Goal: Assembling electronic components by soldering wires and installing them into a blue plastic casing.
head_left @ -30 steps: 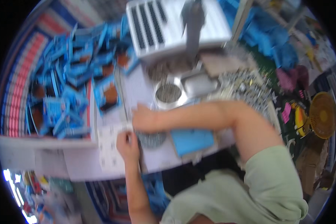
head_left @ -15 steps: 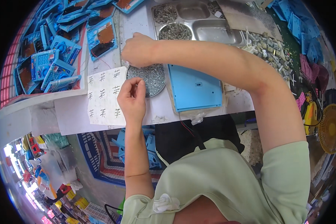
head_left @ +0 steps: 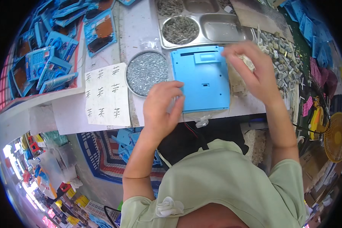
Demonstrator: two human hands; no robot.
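A flat blue plastic panel (head_left: 201, 97) lies on the worktable before me, with a slot and a raised piece (head_left: 208, 57) near its far edge. My left hand (head_left: 162, 108) is at the panel's left edge, fingers curled toward the thumb; what they hold, if anything, is hidden. Over the panel's far right corner is my right hand (head_left: 250, 70), its fingers bent and closed. Something pale shows between its fingers and thumb, too unclear to name. Left of the panel sits a round dish (head_left: 146, 72) full of small silvery metal pieces, probably screws.
A metal compartment tray (head_left: 222, 28) with more small metal parts stands at the back. Right of it spreads a pile of small grey-white parts (head_left: 279, 57). A marked paper sheet (head_left: 107, 97) lies left; blue plastic housings (head_left: 45, 60) are heaped beyond it.
My right hand has swung back from beyond the round dish to the panel's far right corner. My left hand has moved right and nearer, from the dish to the panel's left edge.
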